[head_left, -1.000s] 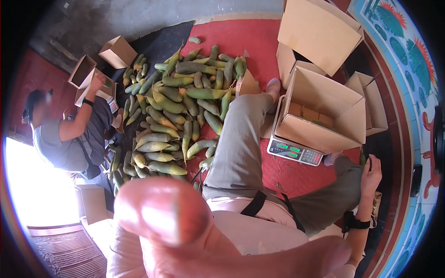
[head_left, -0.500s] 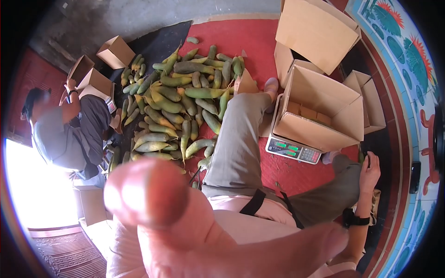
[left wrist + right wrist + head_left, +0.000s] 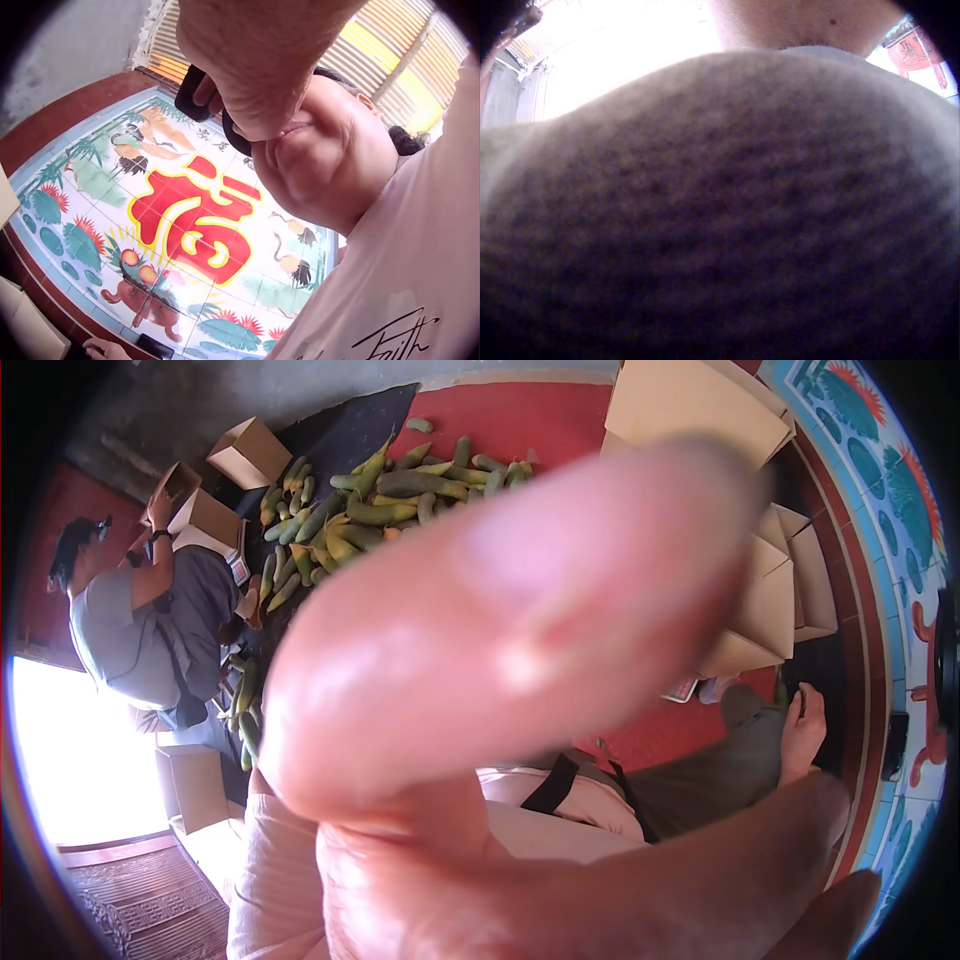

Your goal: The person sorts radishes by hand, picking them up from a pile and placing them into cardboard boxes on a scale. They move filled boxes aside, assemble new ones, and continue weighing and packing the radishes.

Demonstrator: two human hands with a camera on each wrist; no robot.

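Observation:
Very close to the head camera, my left hand [image 3: 500,660] covers the middle of the view, blurred, with a bent digit in front and other fingers stretched out to the lower right. In the left wrist view the same hand [image 3: 259,60] is raised at the face, beside a black device [image 3: 195,94]; contact with it cannot be told. My right hand [image 3: 803,730] lies beside the trouser knee [image 3: 750,725], fingers loosely curled, with no held thing visible. Grey fabric [image 3: 727,202] fills most of the right wrist view.
Green gourd-like vegetables [image 3: 385,510] lie piled on red and black mats. Cardboard boxes [image 3: 690,405] stand at the right, partly hidden by my hand. A seated person [image 3: 150,600] works by other boxes [image 3: 205,520] at the left. A tiled picture wall [image 3: 905,490] borders the right.
My left hand's near digit has swung up and right across the view, hiding much of the pile and the box on the scale. My right hand has barely moved.

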